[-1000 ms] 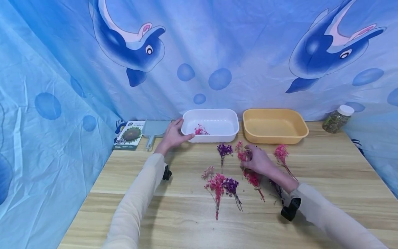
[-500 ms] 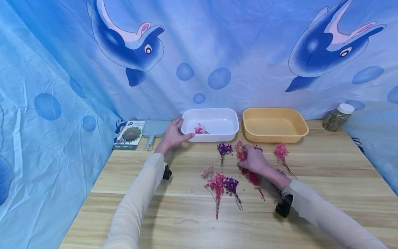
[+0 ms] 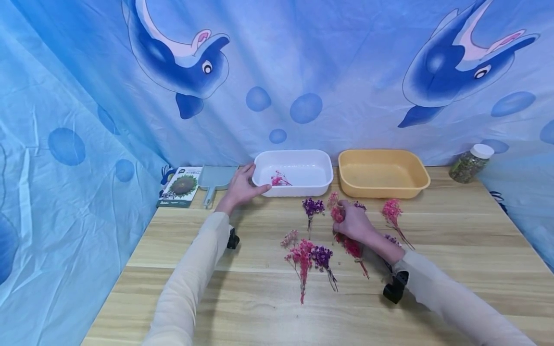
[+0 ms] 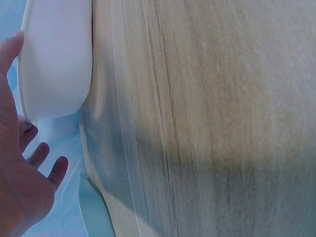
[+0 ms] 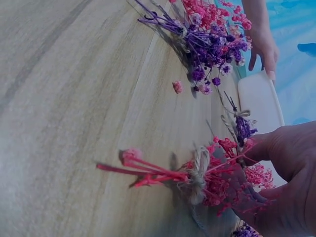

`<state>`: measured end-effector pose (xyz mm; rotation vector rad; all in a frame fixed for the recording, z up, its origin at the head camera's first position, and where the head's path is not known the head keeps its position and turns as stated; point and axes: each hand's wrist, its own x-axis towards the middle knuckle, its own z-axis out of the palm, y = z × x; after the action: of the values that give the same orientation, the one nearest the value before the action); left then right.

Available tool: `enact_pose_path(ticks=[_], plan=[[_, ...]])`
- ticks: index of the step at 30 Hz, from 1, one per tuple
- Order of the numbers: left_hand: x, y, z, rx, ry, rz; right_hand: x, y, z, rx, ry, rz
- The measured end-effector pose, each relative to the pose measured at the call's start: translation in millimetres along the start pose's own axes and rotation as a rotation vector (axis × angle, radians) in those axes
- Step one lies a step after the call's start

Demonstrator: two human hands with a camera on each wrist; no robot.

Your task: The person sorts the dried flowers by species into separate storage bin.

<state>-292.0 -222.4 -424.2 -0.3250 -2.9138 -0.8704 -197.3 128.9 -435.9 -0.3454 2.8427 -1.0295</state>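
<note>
My left hand (image 3: 241, 187) spans the left corner of the white basin (image 3: 298, 191), thumb on its front rim; in the left wrist view its other fingers are spread and loosely bent. Inside that basin lies a small pink sprig (image 3: 280, 179). My right hand (image 3: 357, 223) pinches a pink dried-flower bunch (image 3: 335, 212) low over the table; the fingers partly hide its stems. Just in front of that hand lies a red-pink bunch (image 5: 197, 177) tied with twine. A purple bunch (image 3: 312, 207) lies to the left, and another purple bunch (image 3: 359, 205) shows behind the hand.
Nearer on the table are a pink bunch (image 3: 303, 254) and a purple bunch (image 3: 321, 258). Another pink bunch (image 3: 392, 211) lies right. At the back stand a yellow basin (image 3: 381, 193) and a lidded jar (image 3: 472, 165). A dustpan (image 3: 214, 178) and a sunflower packet (image 3: 181, 187) lie left.
My right hand has shifted slightly left and closed in on the pink bunch, uncovering more of the purple flowers behind it. My left hand stays at the white basin.
</note>
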Motion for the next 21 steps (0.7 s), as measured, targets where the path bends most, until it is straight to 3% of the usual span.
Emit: enact_pose_path(ticks=[14,21], plan=[[0.5,0.3,1.0,-0.002,-0.006,-0.018,-8.0,-10.2,-12.3,0.088,0.035,-0.01],[-0.2,0.8,0.6,0.001,0.001,-0.008,-10.6,-12.5,-17.6,0.049,0.063,-0.046]])
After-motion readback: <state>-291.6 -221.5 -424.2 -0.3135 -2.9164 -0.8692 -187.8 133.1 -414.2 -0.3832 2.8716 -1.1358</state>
